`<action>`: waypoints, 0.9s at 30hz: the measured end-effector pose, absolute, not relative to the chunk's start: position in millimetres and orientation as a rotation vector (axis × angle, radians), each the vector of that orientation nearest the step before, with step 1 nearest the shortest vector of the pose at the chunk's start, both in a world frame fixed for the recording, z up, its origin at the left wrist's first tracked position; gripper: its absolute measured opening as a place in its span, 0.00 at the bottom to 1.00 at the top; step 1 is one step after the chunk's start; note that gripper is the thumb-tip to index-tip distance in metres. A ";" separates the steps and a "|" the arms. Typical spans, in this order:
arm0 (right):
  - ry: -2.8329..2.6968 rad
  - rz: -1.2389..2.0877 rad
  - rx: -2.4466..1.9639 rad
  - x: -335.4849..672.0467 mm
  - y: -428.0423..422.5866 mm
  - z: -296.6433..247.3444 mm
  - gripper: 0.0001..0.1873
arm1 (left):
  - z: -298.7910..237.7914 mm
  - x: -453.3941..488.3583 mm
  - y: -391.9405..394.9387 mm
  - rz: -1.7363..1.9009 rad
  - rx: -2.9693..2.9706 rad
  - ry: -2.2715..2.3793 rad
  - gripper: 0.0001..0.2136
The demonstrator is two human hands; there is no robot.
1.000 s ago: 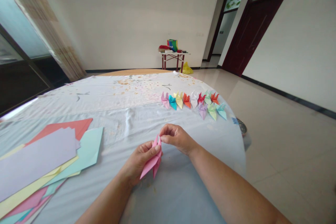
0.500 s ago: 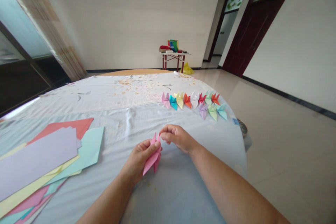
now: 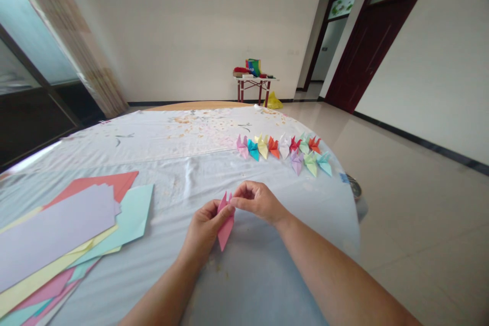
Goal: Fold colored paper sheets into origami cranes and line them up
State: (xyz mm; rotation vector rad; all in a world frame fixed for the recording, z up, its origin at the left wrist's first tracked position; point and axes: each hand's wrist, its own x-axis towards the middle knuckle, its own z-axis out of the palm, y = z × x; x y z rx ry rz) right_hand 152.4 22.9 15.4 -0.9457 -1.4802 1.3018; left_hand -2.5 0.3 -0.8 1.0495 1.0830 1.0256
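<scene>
Pink folded paper [image 3: 225, 232] sits just below the frame's centre, gripped between thumb and fingers of the left hand [image 3: 206, 222]. The right hand [image 3: 259, 201], fingers curled, pinches its upper tip. Paper cranes [image 3: 284, 147] stand right of centre. Upper centre, a multicoloured bag [image 3: 253, 66] bears lettering too small to read.

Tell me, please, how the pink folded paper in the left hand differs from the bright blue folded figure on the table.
The pink folded paper is held in the left hand, with the right hand at its upper end; the bright blue figure rests on the tablecloth, touched by no hand. The pink paper is slim, its points close together, while the blue figure's points spread apart. Both are folded paper with pointed ends.
</scene>
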 end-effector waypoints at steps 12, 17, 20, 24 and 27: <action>-1.502 1.281 -0.995 151.0 23.7 12.2 0.14 | -0.5 -1.6 -1.5 1.047 1.131 1.132 0.14; -1.538 1.250 -0.987 151.3 22.3 13.8 0.12 | 6.4 0.7 -3.7 1.092 1.126 1.137 0.15; -1.561 1.237 -0.992 151.1 21.6 14.7 0.11 | 10.0 2.0 -4.8 1.136 1.110 1.127 0.16; -1.573 1.232 -0.988 150.9 20.8 15.5 0.11 | 10.6 2.7 -5.5 1.162 1.114 1.146 0.16; -1.581 1.223 -0.985 150.6 20.9 15.8 0.11 | 10.3 2.5 -5.6 1.147 1.120 1.168 0.16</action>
